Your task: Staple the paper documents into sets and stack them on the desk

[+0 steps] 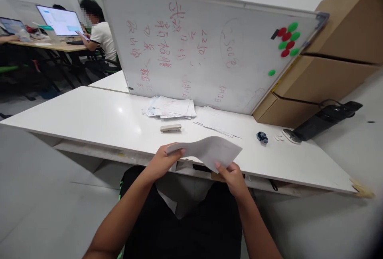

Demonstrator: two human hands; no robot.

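Observation:
A white sheet of paper [209, 149] is held up in front of me over the desk's front edge, bent in a wave. My left hand [164, 161] pinches its left end, thumb on top. At the lower right corner, my right hand [233, 177] grips it between thumb and fingers. Whether it is one sheet or a few together, I cannot tell. Beyond it on the desk lie a beige stapler [170, 128], a thick pile of papers [172, 106] and, to the right, a thinner spread of sheets [214, 119].
A whiteboard [206, 51] with red writing and round magnets leans behind the white desk [89, 111]. Cardboard boxes [335, 79] are stacked at right, near a black bottle [323, 119] and a small dark blue object [262, 137]. A person [103, 38] sits at another table, back left.

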